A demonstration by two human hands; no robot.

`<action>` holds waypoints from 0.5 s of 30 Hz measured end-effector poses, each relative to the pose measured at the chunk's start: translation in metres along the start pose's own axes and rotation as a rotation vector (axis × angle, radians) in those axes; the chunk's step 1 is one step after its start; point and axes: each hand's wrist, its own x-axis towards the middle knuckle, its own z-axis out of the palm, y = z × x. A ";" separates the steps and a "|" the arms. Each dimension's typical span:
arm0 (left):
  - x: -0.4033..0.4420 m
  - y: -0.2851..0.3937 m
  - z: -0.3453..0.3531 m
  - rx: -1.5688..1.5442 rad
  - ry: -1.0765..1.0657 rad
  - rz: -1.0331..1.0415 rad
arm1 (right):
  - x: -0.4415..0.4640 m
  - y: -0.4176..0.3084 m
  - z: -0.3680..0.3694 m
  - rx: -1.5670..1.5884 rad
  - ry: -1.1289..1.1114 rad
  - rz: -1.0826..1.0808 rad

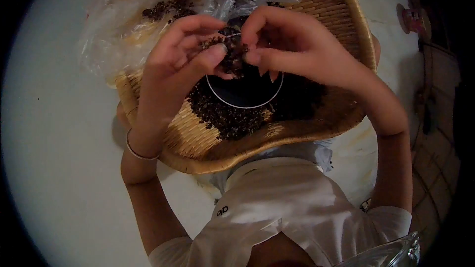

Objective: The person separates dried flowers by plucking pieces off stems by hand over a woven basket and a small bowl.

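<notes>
Left hand: The left hand (190, 54) is holding the dark clump (231, 62), thumb and fingers clamped on it.
Right hand: The right hand (284, 42) is pinching the clump's edge, thumb and forefinger closed on it.
Clump: It is hanging between both hands, above the bowl (242, 91).
Bowl: Dark inside and white-rimmed, it is standing in the woven basket (188, 138).
Bits: Dark bits (232, 121) are lying around the bowl's near side, on the weave.
Bag: A clear plastic bag (109, 34) is draping over the basket's far left part, with more dark pieces (173, 7) showing there.
</notes>
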 end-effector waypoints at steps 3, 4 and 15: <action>0.000 0.001 0.000 -0.031 0.009 -0.012 | 0.001 0.000 -0.003 0.082 -0.054 0.013; -0.001 0.001 0.000 -0.037 0.008 -0.008 | 0.001 0.001 -0.004 0.082 -0.053 0.013; -0.002 0.000 0.004 0.143 0.004 0.076 | 0.004 0.008 0.006 0.167 -0.062 0.019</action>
